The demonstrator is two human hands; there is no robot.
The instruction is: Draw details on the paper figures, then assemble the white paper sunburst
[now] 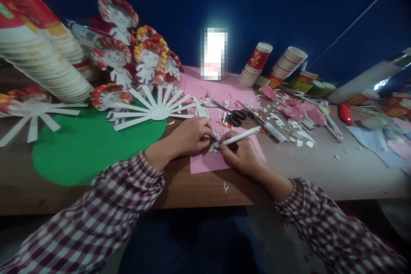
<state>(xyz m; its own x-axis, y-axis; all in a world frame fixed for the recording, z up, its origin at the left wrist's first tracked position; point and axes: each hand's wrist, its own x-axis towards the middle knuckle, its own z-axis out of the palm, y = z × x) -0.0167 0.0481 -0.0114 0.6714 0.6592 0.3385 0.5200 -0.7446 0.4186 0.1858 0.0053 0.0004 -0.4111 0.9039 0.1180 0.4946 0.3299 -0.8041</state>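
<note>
A white pen point(240, 135) slants up to the right from my right hand point(241, 154), whose fingers pinch it near the tip. Beneath the tip lies a small white paper cutout point(214, 146), partly covered by my fingers. My left hand point(194, 135) rests from the left with its thumb and fingers closed at the cutout's edge. Both hands are over a pink sheet point(205, 165). Just beyond them are black-handled scissors point(236, 116) among white paper scraps. Left of my left hand, a fan-shaped white paper piece point(159, 112) lies partly on a green round sheet point(96, 150).
Stacked paper cups point(41, 47) lean at the left. Several paper dolls with red and yellow frills point(116, 58) stand behind the green sheet. More cups point(257, 64) stand at the back right. Paper scraps point(298, 135) and a red object point(345, 114) lie on the right.
</note>
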